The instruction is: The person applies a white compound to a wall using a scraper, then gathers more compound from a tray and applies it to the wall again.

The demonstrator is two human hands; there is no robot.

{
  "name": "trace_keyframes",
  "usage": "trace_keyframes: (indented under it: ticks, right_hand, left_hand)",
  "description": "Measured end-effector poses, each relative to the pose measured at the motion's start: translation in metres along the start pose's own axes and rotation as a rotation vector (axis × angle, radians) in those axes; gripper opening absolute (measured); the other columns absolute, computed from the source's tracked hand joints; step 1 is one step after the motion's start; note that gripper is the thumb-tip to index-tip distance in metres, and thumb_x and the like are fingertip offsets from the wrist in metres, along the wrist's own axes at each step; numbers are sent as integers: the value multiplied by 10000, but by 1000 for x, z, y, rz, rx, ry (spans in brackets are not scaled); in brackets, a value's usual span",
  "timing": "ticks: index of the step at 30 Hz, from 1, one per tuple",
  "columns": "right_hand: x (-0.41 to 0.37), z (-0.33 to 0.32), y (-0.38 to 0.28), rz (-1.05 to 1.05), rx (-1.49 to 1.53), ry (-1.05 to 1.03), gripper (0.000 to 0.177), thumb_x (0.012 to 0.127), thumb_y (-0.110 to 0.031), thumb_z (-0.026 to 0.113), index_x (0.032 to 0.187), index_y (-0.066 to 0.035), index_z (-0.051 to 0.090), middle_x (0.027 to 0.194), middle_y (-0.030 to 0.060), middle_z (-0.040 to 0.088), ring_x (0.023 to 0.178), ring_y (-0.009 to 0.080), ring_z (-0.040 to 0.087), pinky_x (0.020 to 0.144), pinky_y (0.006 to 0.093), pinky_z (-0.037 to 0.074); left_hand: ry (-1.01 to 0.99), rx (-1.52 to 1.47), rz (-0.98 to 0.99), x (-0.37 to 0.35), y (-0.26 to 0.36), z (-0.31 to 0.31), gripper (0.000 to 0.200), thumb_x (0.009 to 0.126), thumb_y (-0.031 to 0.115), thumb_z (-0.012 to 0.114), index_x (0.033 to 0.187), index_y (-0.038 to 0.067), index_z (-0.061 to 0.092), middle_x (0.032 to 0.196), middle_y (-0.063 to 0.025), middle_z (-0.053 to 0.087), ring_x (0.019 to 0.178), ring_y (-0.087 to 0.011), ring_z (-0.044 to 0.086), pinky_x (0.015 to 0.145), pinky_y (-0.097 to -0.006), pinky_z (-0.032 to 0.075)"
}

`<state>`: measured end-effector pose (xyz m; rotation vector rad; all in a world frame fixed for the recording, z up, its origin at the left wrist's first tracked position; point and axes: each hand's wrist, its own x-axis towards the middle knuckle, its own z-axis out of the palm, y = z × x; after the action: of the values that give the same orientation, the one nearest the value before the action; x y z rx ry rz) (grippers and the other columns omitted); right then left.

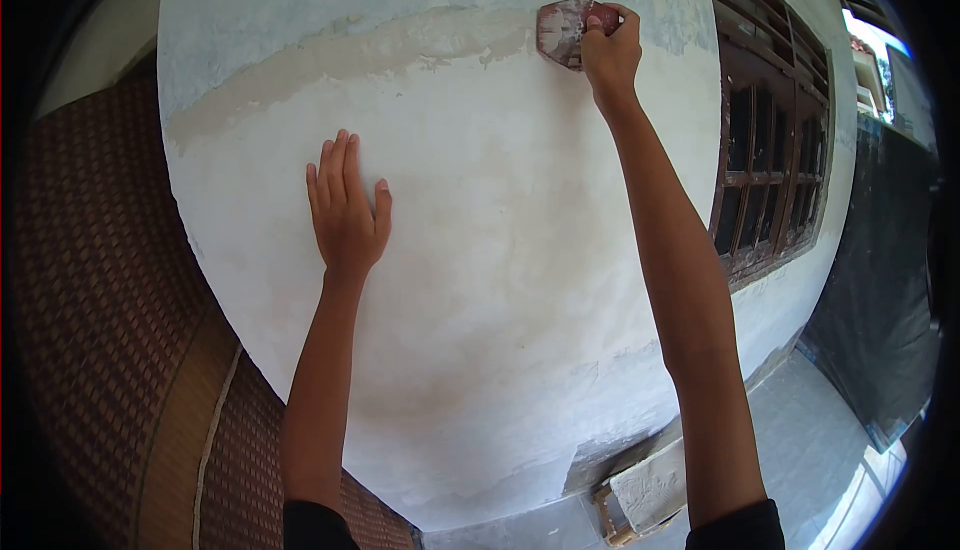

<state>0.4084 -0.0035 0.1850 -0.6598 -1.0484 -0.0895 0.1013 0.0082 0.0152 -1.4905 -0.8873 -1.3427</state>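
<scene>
Left hand (347, 215) open flat on wall (500, 270); scraper (562, 32) clenched in right hand (611, 52), blade leftward.

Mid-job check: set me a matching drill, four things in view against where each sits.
Things:
1. left hand
2. scraper
3. window
4. plaster board

Places:
A. on the floor, at the base of the wall
B. flat on the wall, fingers spread
C. brown-framed, at the right
D. gripped by the right hand, up high

Pairs: 1-B, 2-D, 3-C, 4-A

Head-worn camera faces the wall (480, 300) head-on, close up.
</scene>
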Motion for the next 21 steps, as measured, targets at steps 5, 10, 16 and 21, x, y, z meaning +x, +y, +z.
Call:
trace_keyframes:
  ticks: [5, 10, 16, 21]
  right_hand:
    - [-9, 15, 3, -207, -96, -130, 312, 952, -97, 592, 1247, -31, 515, 1090, 232, 682, 1012, 329, 678, 902, 397, 514]
    - [-3, -10, 2, -37, -55, 32, 330, 959, -83, 580, 1270, -17, 494, 1126, 202, 661, 994, 283, 670, 851, 378, 533]
    - [-11, -22, 16, 210, 428, -48, 374, 986, -84, 577, 1334, -20, 457, 1167, 139, 614, 930, 182, 632, 769, 318, 534]
    - [-55, -75, 29, 400, 539, -122, 375, 1003, -94, 575, 1343, 6, 449, 1147, 113, 621, 919, 172, 640, 743, 330, 540]
  left_hand:
    - [-1, -6, 11, 1, -3, 1, 615, 943, 164, 538, 1517, 32, 361, 1563, -123, 383, 1475, -307, 309, 1215, -531, 200]
    - [6, -12, 3, 1, -2, 1, 612, 943, 168, 539, 1515, 39, 364, 1562, -120, 385, 1475, -300, 310, 1219, -525, 201]
    - [4, -18, 0, 2, -2, 0, 610, 952, 183, 538, 1519, 50, 360, 1563, -112, 382, 1477, -297, 307, 1222, -524, 196]
    - [27, -111, -19, -1, 7, 3, 538, 991, 202, 499, 1492, 44, 387, 1539, -126, 401, 1462, -298, 327, 1221, -521, 186]
